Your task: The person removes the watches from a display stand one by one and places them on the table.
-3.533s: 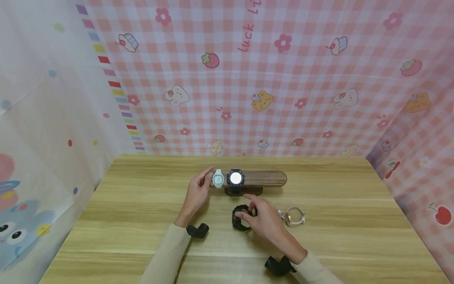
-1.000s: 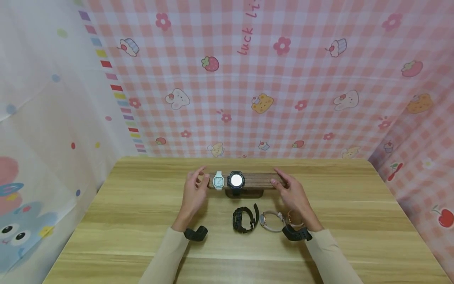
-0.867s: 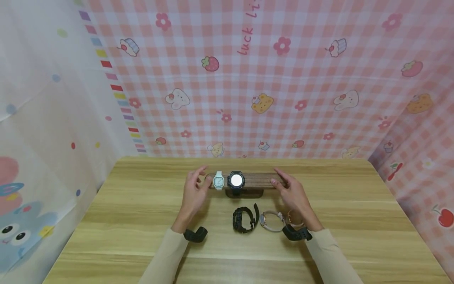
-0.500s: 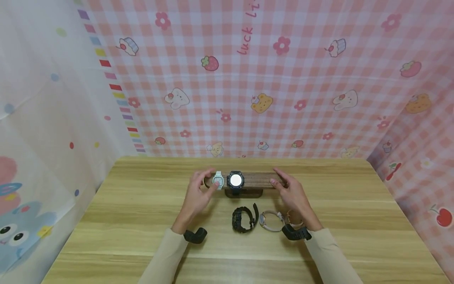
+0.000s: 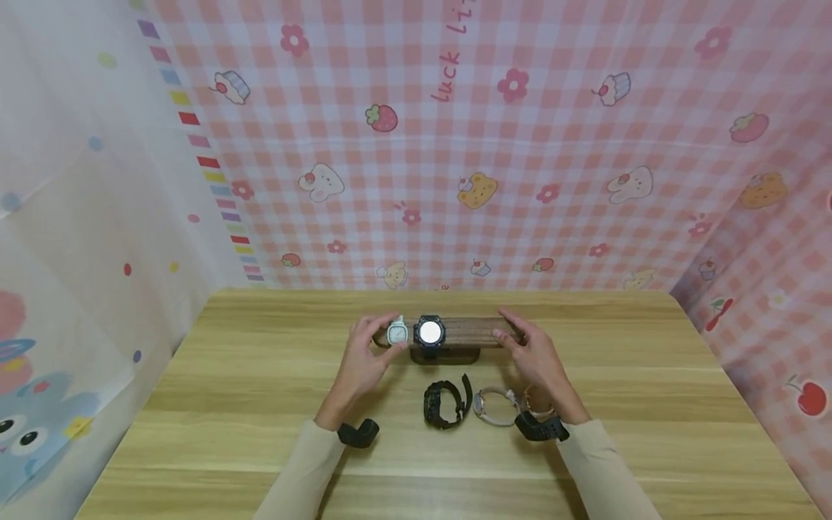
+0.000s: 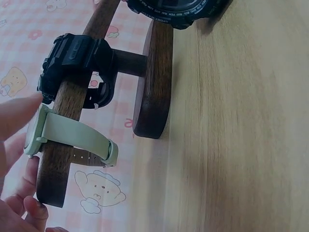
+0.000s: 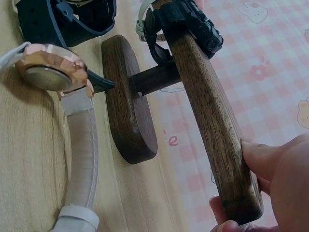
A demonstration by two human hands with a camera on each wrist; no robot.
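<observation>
A dark wooden watch stand [image 5: 474, 331] with a horizontal bar carries a pale green square watch [image 5: 397, 334] near its left end and a black digital-style watch [image 5: 430, 332] beside it. My left hand [image 5: 362, 359] pinches the pale green watch, thumb at its lower face edge and fingers around the far side. In the left wrist view its strap [image 6: 77, 133] loops round the bar. My right hand [image 5: 538, 359] grips the bar's right end, with thumb and fingers on opposite sides, as the right wrist view also shows.
On the table before the stand lie a black watch [image 5: 432, 406], a watch with a pale strap [image 5: 499, 422], and a rose-gold watch [image 5: 536, 399] partly hidden by the right wrist. A pink checked cloth [image 5: 416, 159] hangs behind the wood-grain table [image 5: 260, 404].
My right hand has left the black watch on the table and taken the bar's right end. My left hand has shifted right from the bar's end onto the pale green watch, which now sits slightly tilted.
</observation>
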